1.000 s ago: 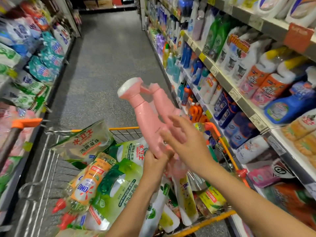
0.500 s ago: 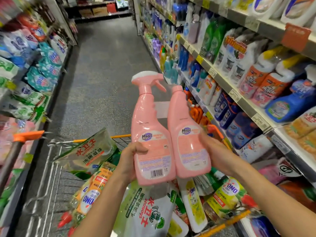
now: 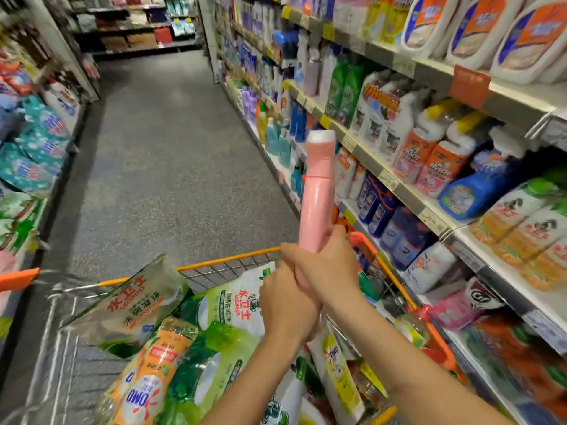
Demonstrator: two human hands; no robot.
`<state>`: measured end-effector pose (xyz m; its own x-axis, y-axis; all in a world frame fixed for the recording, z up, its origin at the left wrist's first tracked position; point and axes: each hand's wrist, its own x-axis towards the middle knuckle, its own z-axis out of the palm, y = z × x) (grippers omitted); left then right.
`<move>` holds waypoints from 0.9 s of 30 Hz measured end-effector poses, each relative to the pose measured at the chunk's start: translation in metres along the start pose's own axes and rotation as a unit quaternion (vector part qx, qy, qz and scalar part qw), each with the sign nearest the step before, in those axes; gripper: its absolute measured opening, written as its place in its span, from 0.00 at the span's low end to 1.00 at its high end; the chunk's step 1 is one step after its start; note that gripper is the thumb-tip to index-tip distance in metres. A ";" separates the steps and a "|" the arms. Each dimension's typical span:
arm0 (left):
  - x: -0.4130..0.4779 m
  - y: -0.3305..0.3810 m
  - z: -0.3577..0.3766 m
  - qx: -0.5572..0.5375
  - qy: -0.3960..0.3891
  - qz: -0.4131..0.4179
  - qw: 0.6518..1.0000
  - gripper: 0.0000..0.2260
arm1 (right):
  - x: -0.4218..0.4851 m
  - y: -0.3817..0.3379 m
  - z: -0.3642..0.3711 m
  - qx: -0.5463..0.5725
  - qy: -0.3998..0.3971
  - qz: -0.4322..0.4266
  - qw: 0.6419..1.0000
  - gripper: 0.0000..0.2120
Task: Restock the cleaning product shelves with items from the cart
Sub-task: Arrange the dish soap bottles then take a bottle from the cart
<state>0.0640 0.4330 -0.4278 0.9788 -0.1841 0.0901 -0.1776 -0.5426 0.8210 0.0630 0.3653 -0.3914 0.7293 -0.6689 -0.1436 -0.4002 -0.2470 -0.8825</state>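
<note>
Pink plastic fills the middle of the view: a pink spray bottle (image 3: pixel 317 204) stands upright above the far right corner of the cart (image 3: pixel 230 259). It is turned edge-on to us, so its label is hidden and only its white top (image 3: pixel 321 137) shows. We hold it by its lower part with both hands. Our right hand (image 3: pixel 326 268) is the upper one, with fingers and thumb curled round the bottle's body. Our left hand (image 3: pixel 287 305) sits just below, closed round the bottom end, and the right hand's fingers overlap it. Neither hand is spread; both are wrapped on the bottle, which hangs clear above the cart's load.

The cart is a wire basket with an orange rim, and it is piled full. At its far left side a pale refill pouch (image 3: pixel 135 305) with red characters leans against the rim. In the middle, just beside our left hand, lies a green and white refill pouch (image 3: pixel 236 305) with the same red characters. Nearer us on the left lies an orange-labelled OMO bottle (image 3: pixel 153 372), and beside it a green pouch (image 3: pixel 214 360). Below our right forearm stands a yellow and white OMO pouch (image 3: pixel 337 360).

To the right of the cart run the shelves (image 3: pixel 395 187), packed with blue bottles (image 3: pixel 386 216) at cart height and orange and white bottles (image 3: pixel 429 161) one level up. Beyond the cart stretches the grey floor (image 3: pixel 171 167) of the aisle.
</note>
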 end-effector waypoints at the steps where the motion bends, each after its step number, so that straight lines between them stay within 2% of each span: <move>1: -0.002 0.003 0.001 0.035 -0.017 0.004 0.999 0.17 | 0.001 0.003 -0.003 0.028 0.014 -0.009 0.999 0.23; 3: -0.004 0.006 -0.001 0.092 -0.053 0.023 0.994 0.21 | 0.005 0.011 -0.008 0.107 0.020 -0.009 0.994 0.11; 5: -0.004 0.004 -0.010 0.111 -0.111 0.052 0.986 0.28 | 0.008 0.019 -0.016 0.212 -0.007 0.023 0.977 0.07; 7: 0.002 -0.004 -0.024 0.026 -0.179 0.055 0.982 0.35 | 0.011 0.024 -0.026 0.312 -0.061 0.049 0.947 0.08; 8: 0.009 -0.007 -0.032 -0.051 -0.187 0.042 0.980 0.32 | 0.011 0.026 -0.032 0.344 -0.088 0.049 0.934 0.08; 9: 0.017 -0.016 -0.037 -0.123 -0.162 0.020 0.979 0.27 | 0.011 0.027 -0.037 0.358 -0.111 0.041 0.926 0.10; 11: 0.038 -0.035 -0.043 -0.183 -0.094 -0.032 0.978 0.25 | 0.008 0.027 -0.047 0.366 -0.148 0.024 0.918 0.15; 12: 0.045 -0.042 -0.044 -0.184 -0.096 -0.061 0.976 0.28 | 0.006 0.026 -0.051 0.372 -0.167 0.019 0.913 0.15; 14: 0.053 -0.050 -0.042 -0.208 -0.158 -0.121 0.958 0.33 | 0.005 0.025 -0.059 0.386 -0.192 0.013 0.902 0.13; 15: 0.055 -0.053 -0.040 -0.250 -0.198 -0.156 0.935 0.33 | 0.005 0.024 -0.063 0.389 -0.198 0.011 0.900 0.13; 17: 0.058 -0.049 -0.036 -0.341 -0.230 -0.193 0.891 0.25 | 0.005 0.022 -0.073 0.387 -0.205 0.011 0.899 0.16; 18: 0.059 -0.042 -0.034 -0.360 -0.221 -0.194 0.885 0.22 | 0.006 0.022 -0.077 0.387 -0.206 0.013 0.899 0.17; 22: 0.059 -0.024 -0.018 -0.346 -0.162 -0.171 0.908 0.20 | 0.006 0.016 -0.096 0.356 -0.188 -0.018 0.915 0.16; 25: 0.058 -0.006 -0.007 -0.357 -0.150 -0.155 0.909 0.19 | 0.006 0.018 -0.114 0.243 -0.115 -0.052 0.962 0.13; 27: 0.057 0.008 0.000 -0.349 -0.146 -0.130 0.917 0.14 | 0.002 0.020 -0.126 0.221 -0.072 -0.066 0.970 0.14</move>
<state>0.1184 0.4180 -0.4159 0.8912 -0.3901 -0.2313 0.2665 0.0378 0.9631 -0.0136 0.2704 -0.3531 0.8406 -0.5394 -0.0492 -0.0445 0.0217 -0.9988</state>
